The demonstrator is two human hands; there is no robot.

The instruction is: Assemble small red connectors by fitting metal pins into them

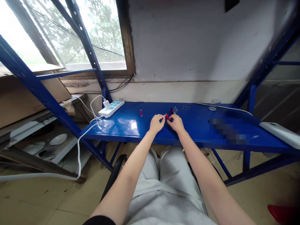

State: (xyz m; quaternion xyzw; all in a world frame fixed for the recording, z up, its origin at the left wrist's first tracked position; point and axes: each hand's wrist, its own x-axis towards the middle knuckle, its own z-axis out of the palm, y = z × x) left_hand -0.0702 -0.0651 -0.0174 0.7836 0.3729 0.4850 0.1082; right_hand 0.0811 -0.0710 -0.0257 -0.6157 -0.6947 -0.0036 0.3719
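Note:
Over the middle of the blue table, both hands meet around a small red cylindrical piece (167, 116). My right hand (176, 123) pinches it between thumb and fingers. From the other side my left hand (157, 123) has its fingertips closed at the end of the same piece; exactly how they grip is too small to make out. Just behind the right hand lies a small group of red and black pieces (172, 111) with clear tube-like parts (175, 110). Another red cylinder with a pale end (141, 112) stands apart to the left.
Several tiny metallic parts (186, 107) sit in a row behind the hands. A clear glass (214, 105) stands at the back right, near a blurred dark object (228, 131). On the left is a white power strip (111, 108) with cables. Blue shelf posts (90, 53) flank the tabletop (126, 125).

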